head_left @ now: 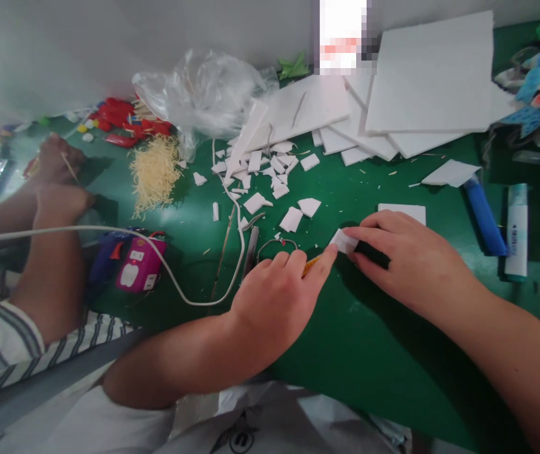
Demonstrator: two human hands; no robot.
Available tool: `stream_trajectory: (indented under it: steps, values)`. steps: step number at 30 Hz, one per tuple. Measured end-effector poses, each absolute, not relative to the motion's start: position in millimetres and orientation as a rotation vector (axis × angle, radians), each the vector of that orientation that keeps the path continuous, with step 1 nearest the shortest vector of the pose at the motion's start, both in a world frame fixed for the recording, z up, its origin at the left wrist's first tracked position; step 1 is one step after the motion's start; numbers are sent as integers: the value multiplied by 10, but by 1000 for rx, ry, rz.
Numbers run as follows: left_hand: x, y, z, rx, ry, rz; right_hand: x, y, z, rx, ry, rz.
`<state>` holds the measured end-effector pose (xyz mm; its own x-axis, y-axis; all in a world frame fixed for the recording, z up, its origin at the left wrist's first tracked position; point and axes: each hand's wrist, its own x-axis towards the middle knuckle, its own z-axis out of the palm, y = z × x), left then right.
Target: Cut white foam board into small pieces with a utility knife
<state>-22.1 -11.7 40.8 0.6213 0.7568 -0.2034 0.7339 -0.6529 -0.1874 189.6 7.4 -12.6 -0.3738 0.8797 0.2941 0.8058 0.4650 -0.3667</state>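
My right hand [404,255] pinches a small white foam piece [344,241] between thumb and fingertips, just over the green table. My left hand [276,296] is closed around a slim yellow tool [310,266]; most of it is hidden in the fist, so its kind does not show. The left index fingertip touches the near edge of the foam piece. Beyond my right fingers lies a flat white foam rectangle [404,212]. A thin grey bar [251,250] and a wire loop sit by my left knuckles.
White foam scraps [274,170] and stacked foam sheets [433,75] cover the back. A white cable [194,302] loops left of my hand, near a pink box [140,265]. Glue bottle [517,230] and blue tool [486,214] lie right. Another person's hands [62,157] are at left.
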Motion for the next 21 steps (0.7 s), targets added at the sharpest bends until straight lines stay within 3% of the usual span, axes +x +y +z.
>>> stream_trajectory:
  steps: [21]
  values:
    - [-219,-96,401,-2789,-1213,401,1908,122,-104,-1340,-2386,165]
